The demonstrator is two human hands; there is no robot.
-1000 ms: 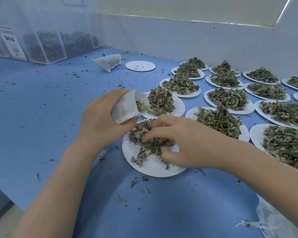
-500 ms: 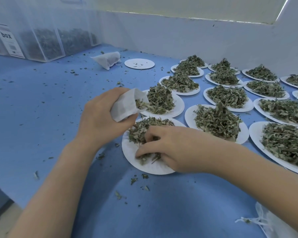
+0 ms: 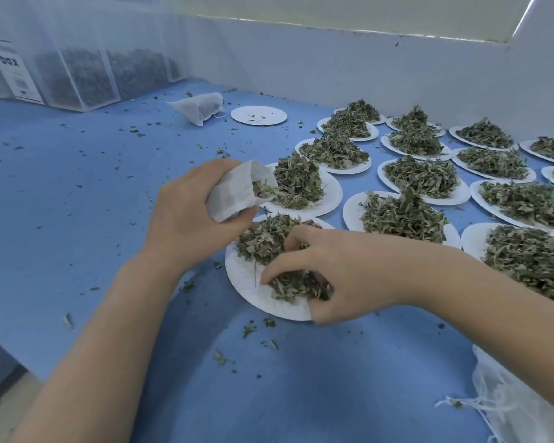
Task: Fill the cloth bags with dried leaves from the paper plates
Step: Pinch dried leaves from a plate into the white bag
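My left hand grips a small white cloth bag, its mouth open toward the right with some dried leaves inside. Just below it lies a white paper plate with a loose heap of dried leaves. My right hand rests on that plate, its fingers curled round a clump of leaves at the plate's near edge. Several more plates heaped with dried leaves spread to the right and back.
A filled cloth bag and a nearly bare paper plate lie at the back. Clear plastic boxes of leaves stand at the back left. White mesh bags lie at the front right. Leaf crumbs dot the blue table.
My right hand has raked leaves toward the plate's near edge and closed its fingers round a clump. The left hand keeps the bag in the same place.
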